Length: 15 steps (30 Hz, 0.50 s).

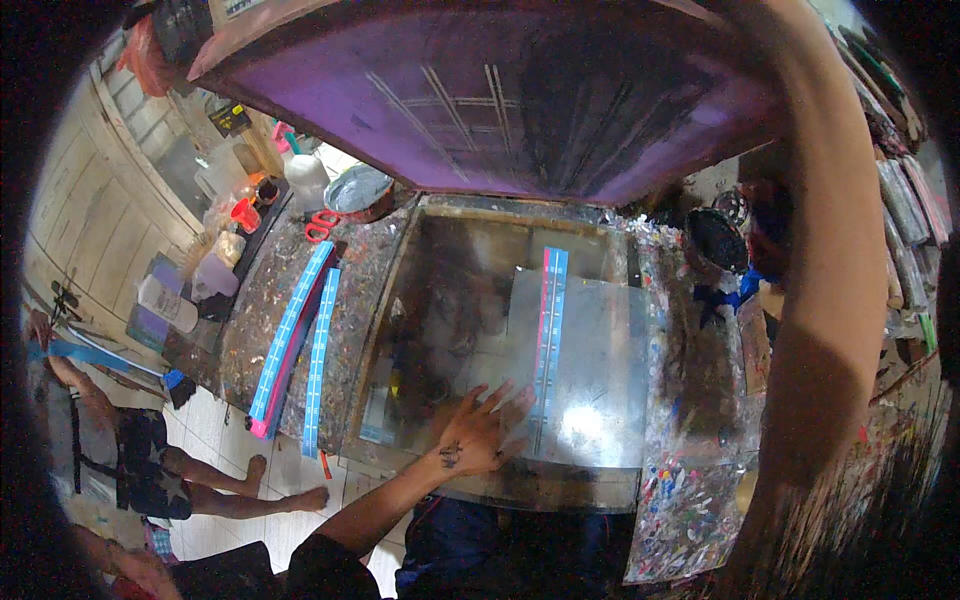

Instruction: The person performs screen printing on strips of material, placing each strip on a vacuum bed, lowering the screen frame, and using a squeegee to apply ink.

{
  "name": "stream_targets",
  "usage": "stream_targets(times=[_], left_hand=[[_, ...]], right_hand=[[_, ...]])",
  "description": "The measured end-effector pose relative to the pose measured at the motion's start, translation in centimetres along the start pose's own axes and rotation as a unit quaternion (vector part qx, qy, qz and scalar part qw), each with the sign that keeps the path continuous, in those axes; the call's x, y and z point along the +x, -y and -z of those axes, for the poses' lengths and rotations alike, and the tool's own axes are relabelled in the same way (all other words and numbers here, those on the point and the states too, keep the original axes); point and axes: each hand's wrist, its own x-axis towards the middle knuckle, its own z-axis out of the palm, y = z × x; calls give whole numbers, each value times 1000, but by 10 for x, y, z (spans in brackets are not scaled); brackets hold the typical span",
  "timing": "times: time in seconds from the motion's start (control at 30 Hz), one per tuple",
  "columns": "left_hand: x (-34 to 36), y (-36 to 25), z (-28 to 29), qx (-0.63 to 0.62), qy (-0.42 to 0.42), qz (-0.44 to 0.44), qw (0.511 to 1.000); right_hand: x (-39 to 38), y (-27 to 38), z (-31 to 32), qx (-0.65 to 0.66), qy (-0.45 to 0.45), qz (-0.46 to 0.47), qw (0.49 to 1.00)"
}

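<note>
My left hand (pixel 478 432) reaches over a glass plate (pixel 430 290) with its fingers spread. Its fingertips are at the near left edge of a narrow blue strip (pixel 554 300) with white marks and a pink edge; whether they touch it I cannot tell. The strip lies lengthwise on a translucent sheet (pixel 605 370) on the glass. My right forearm (pixel 825 300) rises along the right side to the top, and its hand is out of sight. Above the glass, a screen-printing frame (pixel 560 100) with purple mesh and pale line patterns stands tilted up.
Left of the glass, stacked blue-and-pink strips (pixel 292 340) and another strip (pixel 320 365) lie on a paint-spattered table (pixel 345 300). Red scissors (pixel 320 226), a bowl of grey paste (pixel 358 192) and a white bottle (pixel 308 182) sit beyond. A dark pot (pixel 716 240) stands right. Another person's legs (pixel 230 485) show left.
</note>
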Motion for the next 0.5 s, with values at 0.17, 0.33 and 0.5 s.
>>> stream_targets(times=[0.17, 0.33, 0.5], left_hand=[[2, -1, -5, -19, -55, -3, 998], [1, 4, -23, 0, -67, -17, 998], [-20, 4, -42, 41, -24, 119, 992]], right_hand=[[5, -3, 0, -77, 7, 44, 996], [19, -12, -8, -41, -5, 23, 999], [26, -17, -15, -69, -26, 13, 997]])
